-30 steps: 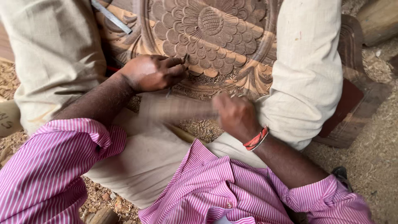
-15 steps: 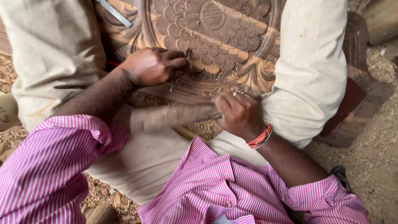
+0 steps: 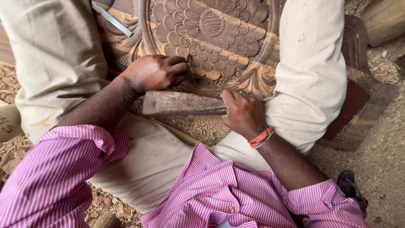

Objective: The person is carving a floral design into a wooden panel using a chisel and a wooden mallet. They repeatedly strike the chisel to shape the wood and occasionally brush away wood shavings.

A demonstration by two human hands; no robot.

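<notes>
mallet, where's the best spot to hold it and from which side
Hold the mallet at its right end, coming in from the right, as the right hand does now. It lies level across the lap, its long left part bare as the striking end below the left hand, which holds a chisel on the carved panel.

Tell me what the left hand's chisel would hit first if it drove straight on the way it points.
Most likely the carved wooden panel: the left hand aims the chisel tip into the flower petals, though contact itself is hard to see.
</notes>
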